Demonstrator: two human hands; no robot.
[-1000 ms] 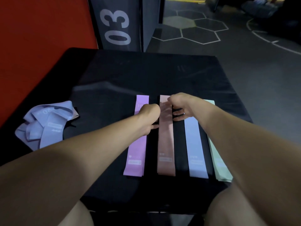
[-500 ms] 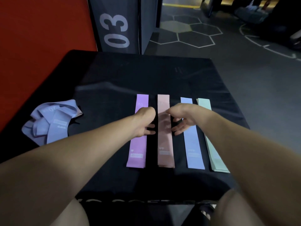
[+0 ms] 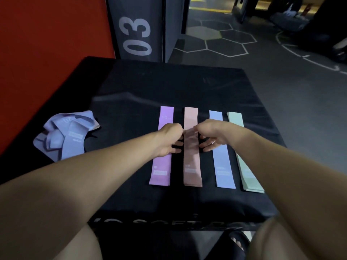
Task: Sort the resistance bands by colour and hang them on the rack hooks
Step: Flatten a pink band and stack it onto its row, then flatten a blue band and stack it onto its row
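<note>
4 bands flat on black box (image 3: 131, 87), laid side by side as parallel strips running near-to-far, mid-right of the top, gaps between the first three. order l to r: purple band (image 3: 161, 166), pink band (image 3: 192, 162), blue band (image 3: 224, 166), green band (image 3: 244, 166). blue and green almost touching at far end; green sits closest to box's right edge. green looks like >1 layer stacked, can't confirm count. near ends of all 4 stop short of the box's near edge.

left hand (image 3: 169, 139) over purple band's mid section, fingers curled, tips reaching to pink band's left edge. right hand (image 3: 212, 135) over the gap between pink and blue, fingers curled toward pink's right edge. both seem to pinch pink at its mid section, but motion blur there, so exact grip can't be confirmed. lower fingers of both hands splayed a bit on the box top.

unsorted pile (image 3: 65, 136) of lilac-blue bands crumpled near box's left edge, well apart from the row.

behind box: grey pillar (image 3: 135, 29) marked 03, red wall (image 3: 47, 44) on the left. no rack visible in this view.
</note>
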